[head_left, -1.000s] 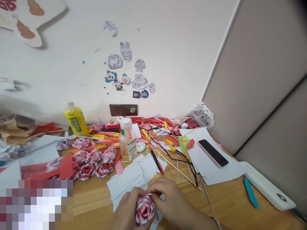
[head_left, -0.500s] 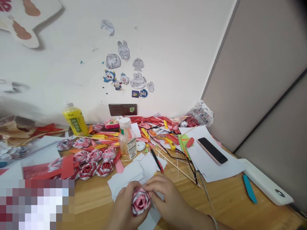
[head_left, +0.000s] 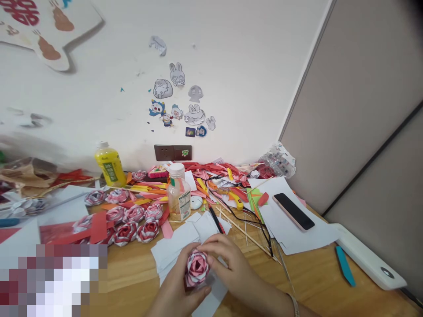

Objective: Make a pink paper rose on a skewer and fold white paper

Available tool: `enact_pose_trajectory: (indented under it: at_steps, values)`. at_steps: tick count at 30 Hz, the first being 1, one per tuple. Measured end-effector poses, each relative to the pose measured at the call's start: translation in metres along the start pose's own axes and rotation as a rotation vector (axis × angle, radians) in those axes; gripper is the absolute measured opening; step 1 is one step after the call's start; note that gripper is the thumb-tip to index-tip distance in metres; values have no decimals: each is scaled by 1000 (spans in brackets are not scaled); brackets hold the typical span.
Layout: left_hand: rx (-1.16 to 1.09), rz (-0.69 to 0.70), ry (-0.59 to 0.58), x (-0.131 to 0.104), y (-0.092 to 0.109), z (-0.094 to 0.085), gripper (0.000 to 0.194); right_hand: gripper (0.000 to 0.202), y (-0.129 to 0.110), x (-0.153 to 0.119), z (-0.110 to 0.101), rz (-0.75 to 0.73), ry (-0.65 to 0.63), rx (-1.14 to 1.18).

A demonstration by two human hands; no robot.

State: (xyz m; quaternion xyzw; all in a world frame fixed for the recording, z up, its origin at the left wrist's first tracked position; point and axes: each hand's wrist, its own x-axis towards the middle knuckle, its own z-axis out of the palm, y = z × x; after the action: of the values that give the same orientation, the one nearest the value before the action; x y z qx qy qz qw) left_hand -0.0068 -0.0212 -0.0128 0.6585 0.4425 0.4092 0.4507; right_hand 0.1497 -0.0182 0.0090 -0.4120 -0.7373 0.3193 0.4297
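Observation:
A pink and white paper rose (head_left: 197, 267) faces up toward me at the lower middle of the head view. Wrapped around its left and lower side is my left hand (head_left: 180, 281), closed on it. The fingers of my right hand (head_left: 228, 262) pinch the rose's upper right edge, thumb and forefinger on its outer petals. Beneath both hands lie loose white paper slips (head_left: 175, 242). Several finished pink, red and white paper roses (head_left: 124, 233) sit in rows to the left.
Behind the hands stand a clear white-capped bottle (head_left: 178, 193) and a yellow drink bottle (head_left: 110, 165). Coloured paper strips (head_left: 211, 169) heap along the wall. To the right are a phone (head_left: 294, 211) on white sheets, a long white device (head_left: 366, 255) and a teal strip (head_left: 345, 266).
The rose has turned slightly in my hands and its face shows more fully. My left thumb has shifted to below the rose. The whole view has moved a little.

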Motion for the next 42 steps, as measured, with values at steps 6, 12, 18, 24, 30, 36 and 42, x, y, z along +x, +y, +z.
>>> enact_pose_trajectory:
  at_steps: [6, 12, 18, 24, 30, 36, 42]
  values:
    - [140, 63, 112, -1, -2, -4, 40, 22, 6, 2, 4, 146, 55, 280]
    - [501, 242, 233, -6, -6, -11, 38, 28, 12, 4, 11, 357, 61, 595]
    - [562, 168, 194, -7, -15, -4, 63, 29, 21, 9, 10, 460, 100, 617]
    - [410, 93, 121, -8, -14, -3, 70, 21, 12, 11, 2, 526, 71, 642]
    - [491, 321, 93, -7, 4, -3, 41, 19, 8, 9, 6, 453, 30, 663]
    - [503, 405, 101, -8, -1, -1, 58, 18, 11, 7, 12, 457, -20, 703]
    - [513, 279, 114, -11, -8, -1, 63, 21, 12, 5, 13, 447, -23, 696]
